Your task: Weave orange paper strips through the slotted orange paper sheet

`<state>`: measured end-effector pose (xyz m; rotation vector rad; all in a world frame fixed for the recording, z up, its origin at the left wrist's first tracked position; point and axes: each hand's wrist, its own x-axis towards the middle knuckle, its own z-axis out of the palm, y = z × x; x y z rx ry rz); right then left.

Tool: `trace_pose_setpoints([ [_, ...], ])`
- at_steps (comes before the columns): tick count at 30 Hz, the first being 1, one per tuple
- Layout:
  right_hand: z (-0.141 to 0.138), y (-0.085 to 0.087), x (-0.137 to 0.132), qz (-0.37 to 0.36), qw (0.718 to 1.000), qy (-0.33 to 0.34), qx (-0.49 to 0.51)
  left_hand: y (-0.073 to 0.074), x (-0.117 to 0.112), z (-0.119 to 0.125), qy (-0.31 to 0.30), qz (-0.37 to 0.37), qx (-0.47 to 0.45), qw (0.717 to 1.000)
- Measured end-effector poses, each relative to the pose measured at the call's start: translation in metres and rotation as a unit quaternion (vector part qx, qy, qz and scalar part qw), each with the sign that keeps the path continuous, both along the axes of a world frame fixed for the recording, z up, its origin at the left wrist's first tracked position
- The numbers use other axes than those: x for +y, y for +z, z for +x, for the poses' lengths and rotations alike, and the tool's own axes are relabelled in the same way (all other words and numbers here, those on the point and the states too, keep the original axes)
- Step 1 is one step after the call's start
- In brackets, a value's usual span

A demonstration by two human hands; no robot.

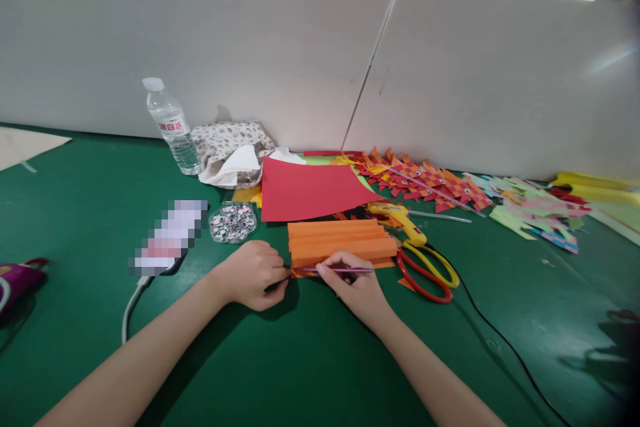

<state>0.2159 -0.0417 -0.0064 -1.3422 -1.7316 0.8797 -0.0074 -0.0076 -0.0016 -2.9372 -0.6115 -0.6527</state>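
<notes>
A sheet of orange paper (340, 240) with pleated folds lies on the green table in front of me. At its lower left corner, my left hand (260, 275) is closed, thumb and fingers pinching the paper's edge. My right hand (356, 287) grips a thin pinkish pen or pencil (357, 271), held nearly flat over the paper's near edge, its tip towards the left hand. Scissors (425, 290) with red and yellow handles lie just right of the paper. Behind them rests a yellow glue gun (403, 220).
Red paper (315, 190) lies behind the orange sheet. A pack of googly eyes (233, 222), a phone (173, 237) on a cable and a water bottle (174, 130) stand left. Woven paper strips (425, 180) and pastel scraps (540, 210) lie right. A black cord (505, 340) crosses the table (280, 373).
</notes>
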Motion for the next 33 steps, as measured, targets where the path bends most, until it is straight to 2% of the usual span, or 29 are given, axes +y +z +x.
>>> trace_pose_setpoints([
  [8,-0.001,-0.002,0.002,-0.007,1.0,0.005,-0.008,-0.004,0.0,-0.001,-0.001,-0.001,-0.016,1.0],
  [15,-0.003,0.0,0.001,0.012,1.0,-0.019,0.001,-0.006,0.002,0.0,0.005,-0.025,-0.019,0.999],
  [26,0.001,0.003,-0.005,0.023,0.999,-0.035,0.034,-0.007,0.0,0.0,0.007,-0.009,-0.028,1.0],
  [30,0.009,0.001,-0.006,0.024,0.996,-0.066,0.049,-0.007,0.001,0.0,0.05,0.008,-0.079,0.996],
  [33,0.015,-0.001,-0.005,0.031,0.993,-0.096,0.057,-0.006,0.002,-0.003,0.078,-0.01,-0.095,0.992],
])
